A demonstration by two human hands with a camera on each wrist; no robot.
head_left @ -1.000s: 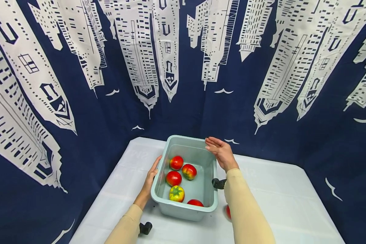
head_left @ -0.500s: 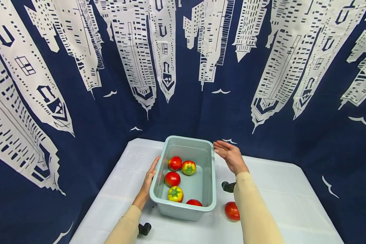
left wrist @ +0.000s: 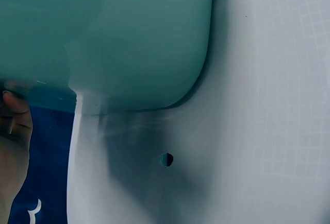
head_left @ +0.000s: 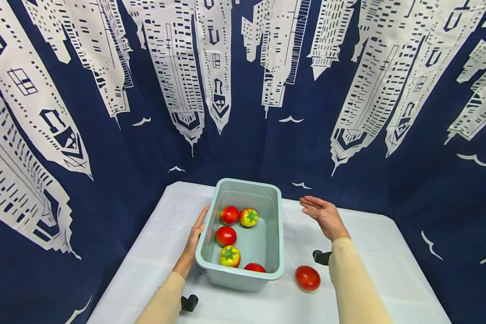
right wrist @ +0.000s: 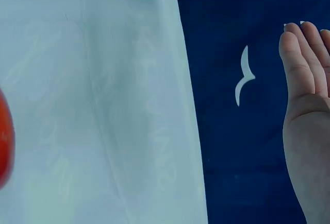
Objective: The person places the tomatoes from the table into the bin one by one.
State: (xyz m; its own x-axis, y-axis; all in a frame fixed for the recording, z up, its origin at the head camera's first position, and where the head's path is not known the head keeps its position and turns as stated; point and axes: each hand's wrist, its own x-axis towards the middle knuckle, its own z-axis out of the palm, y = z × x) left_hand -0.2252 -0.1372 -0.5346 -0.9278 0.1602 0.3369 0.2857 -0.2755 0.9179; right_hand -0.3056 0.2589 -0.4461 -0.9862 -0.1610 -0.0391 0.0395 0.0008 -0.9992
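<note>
My left hand (head_left: 194,234) holds the left side of a pale green plastic bin (head_left: 281,225), thumb at the rim. In the left wrist view only part of this hand (left wrist: 15,136) shows, at the left edge by the bin wall (left wrist: 144,44). Several tomatoes lie inside, among them a red one (head_left: 226,236) and a yellow one with a green star-shaped top (head_left: 230,256). To the bin's right, my right hand (head_left: 326,218) is raised with straight fingers, holding nothing. A red tomato (head_left: 308,278) lies on the table below it and shows at the left edge of the right wrist view.
A white cloth covers the table (head_left: 372,265). Behind it hangs a navy curtain (head_left: 243,153) printed with white upside-down buildings and birds. Black wrist cameras sit at my right wrist (head_left: 321,257) and left wrist (head_left: 189,303).
My right hand has moved from over the bin's right rim out to the right, uncovering the red tomato on the table. The tomato at the back right in the bin has rolled, showing its green top.
</note>
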